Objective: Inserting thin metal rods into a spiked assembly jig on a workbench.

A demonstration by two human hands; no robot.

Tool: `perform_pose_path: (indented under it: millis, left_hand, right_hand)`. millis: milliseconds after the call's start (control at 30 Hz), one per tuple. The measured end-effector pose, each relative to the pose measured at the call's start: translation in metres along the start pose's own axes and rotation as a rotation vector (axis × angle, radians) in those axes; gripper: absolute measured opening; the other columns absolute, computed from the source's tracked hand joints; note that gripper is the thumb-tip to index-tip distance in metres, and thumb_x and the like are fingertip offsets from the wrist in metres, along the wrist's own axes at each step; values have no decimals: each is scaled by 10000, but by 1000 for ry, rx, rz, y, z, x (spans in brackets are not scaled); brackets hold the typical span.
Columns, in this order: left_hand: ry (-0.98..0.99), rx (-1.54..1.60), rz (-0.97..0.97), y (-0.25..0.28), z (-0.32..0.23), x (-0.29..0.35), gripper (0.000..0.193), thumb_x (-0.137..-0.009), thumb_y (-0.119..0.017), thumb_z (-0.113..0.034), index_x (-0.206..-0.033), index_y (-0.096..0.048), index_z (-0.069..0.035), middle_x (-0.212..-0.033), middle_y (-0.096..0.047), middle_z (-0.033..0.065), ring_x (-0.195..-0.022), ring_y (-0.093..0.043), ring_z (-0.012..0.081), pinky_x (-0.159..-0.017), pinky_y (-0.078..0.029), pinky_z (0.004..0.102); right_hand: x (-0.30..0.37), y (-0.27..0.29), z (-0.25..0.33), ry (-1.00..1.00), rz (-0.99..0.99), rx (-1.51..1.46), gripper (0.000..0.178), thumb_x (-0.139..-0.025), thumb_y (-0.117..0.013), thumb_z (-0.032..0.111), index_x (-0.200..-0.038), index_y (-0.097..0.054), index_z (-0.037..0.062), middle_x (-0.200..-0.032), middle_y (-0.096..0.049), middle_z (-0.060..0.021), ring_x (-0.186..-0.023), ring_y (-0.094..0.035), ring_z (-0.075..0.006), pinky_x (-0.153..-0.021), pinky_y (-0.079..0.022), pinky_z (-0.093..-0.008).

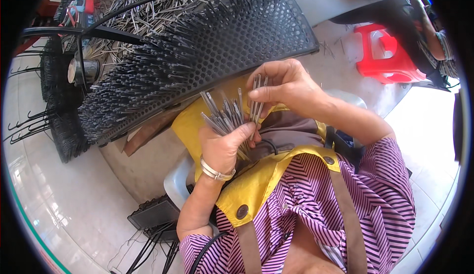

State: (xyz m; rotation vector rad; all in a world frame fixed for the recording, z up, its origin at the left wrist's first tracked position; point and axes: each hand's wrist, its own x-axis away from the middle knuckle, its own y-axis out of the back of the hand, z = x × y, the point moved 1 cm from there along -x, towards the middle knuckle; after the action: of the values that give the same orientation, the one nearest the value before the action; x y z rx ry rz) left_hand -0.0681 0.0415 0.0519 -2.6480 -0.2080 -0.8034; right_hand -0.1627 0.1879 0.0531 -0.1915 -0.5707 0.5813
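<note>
A bundle of thin silver metal rods (226, 115) with flattened tips fans upward out of my left hand (221, 144), whose fingers are wrapped round it. My right hand (291, 87), just above and to the right, pinches a few more of these rods between thumb and fingers; their lower ends reach my left thumb and fingers. Beyond both hands slants a black perforated rack (237, 46). Dark rods (148, 66) stand crowded in the holes of its left part, and the right part shows mostly bare holes.
Behind the rack lies a heap of loose metal rods (143, 7). A black hooped handle (148, 2) arches over the rack. Black hooked racks (64, 111) stand at the left, a red plastic stool (382, 56) at the right. A yellow apron (192, 121) covers my lap.
</note>
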Motion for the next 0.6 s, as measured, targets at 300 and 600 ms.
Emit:
perform_pose_path:
  millis: [300, 600]
  left_hand:
    - [-34, 256, -10, 10, -1, -6, 161, -770, -618, -78, -865, -564, 40, -721, -602, 142, -591, -585, 198, -497, -476, 277]
    - [26, 261, 16, 15, 23, -5, 149, -756, -615, -47, -853, -553, 48, -742, -602, 150, -589, -584, 204, -488, -474, 285]
  right_hand:
    - [-13, 18, 44, 307, -140, -24, 209, -770, -598, 1, -959, -550, -72, -785, -626, -178, -679, -641, -232, -560, -556, -273]
    - [-66, 46, 48, 667, -395, 84, 94, -753, -616, -34, -837, -574, -28, -690, -607, -64, -589, -589, -95, -522, -488, -199]
